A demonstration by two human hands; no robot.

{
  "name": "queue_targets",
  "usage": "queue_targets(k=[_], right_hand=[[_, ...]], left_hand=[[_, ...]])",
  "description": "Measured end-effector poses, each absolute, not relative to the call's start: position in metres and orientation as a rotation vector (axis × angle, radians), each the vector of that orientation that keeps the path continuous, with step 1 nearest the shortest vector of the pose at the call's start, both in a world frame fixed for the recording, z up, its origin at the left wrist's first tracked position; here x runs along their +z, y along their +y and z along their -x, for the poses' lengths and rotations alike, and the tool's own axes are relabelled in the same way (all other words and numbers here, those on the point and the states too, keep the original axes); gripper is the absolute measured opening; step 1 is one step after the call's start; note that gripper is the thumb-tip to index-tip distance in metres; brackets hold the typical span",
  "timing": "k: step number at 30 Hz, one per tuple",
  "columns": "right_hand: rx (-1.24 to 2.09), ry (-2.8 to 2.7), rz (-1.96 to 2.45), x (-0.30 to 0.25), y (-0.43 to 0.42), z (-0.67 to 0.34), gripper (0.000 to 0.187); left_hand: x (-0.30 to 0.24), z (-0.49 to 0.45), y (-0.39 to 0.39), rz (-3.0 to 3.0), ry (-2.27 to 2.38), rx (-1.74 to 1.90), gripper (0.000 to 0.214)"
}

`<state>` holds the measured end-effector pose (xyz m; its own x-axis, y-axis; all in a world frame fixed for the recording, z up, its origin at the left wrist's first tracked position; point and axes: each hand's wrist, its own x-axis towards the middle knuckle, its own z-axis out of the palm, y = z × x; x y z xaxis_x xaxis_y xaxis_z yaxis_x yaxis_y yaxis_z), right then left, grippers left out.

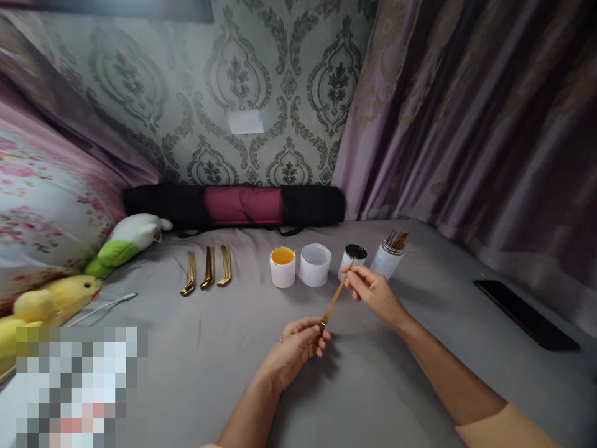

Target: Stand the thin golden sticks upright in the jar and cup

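Observation:
A thin amber-brown strip [336,301] with a shiny gold end slants between my two hands above the grey sheet. My left hand [298,345] is closed around its lower, gold end, thumb on top. The fingers of my right hand [373,292] pinch it near the upper tip. Behind that hand stands a white tub with a dark top [355,251], partly hidden by my fingers. To its left are a white tub of orange-yellow contents [282,256] and a white tub with pale contents [315,256]. A pale jar [386,261] holds several thin brown sticks.
Three bundles of bent gold-brown strips [208,269] lie at the left. A black phone-like slab [525,314] lies at the right. A black and maroon roll [242,205] rests along the wall. Plush toys [135,236] and a white cable [107,305] are left.

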<state>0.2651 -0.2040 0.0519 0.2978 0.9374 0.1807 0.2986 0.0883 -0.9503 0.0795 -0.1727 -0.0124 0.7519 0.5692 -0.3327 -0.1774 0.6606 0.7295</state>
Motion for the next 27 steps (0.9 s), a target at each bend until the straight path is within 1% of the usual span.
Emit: queue_targets(k=[9, 18, 27], right_hand=[[0.531, -1.119, 1.469, 0.071, -0.197, -0.272, 0.036], [0.522, -1.131, 1.534, 0.082, -0.199, -0.282, 0.031], [0.344, -1.120, 1.545, 0.108, -0.200, -0.308, 0.026]], left_hand=[[-0.013, -0.077, -0.171, -0.711, 0.585, 0.453, 0.027], [-0.013, -0.074, -0.165, -0.631, 0.648, 0.477, 0.021], [-0.011, -0.069, -0.156, -0.403, 0.673, 0.549, 0.014]])
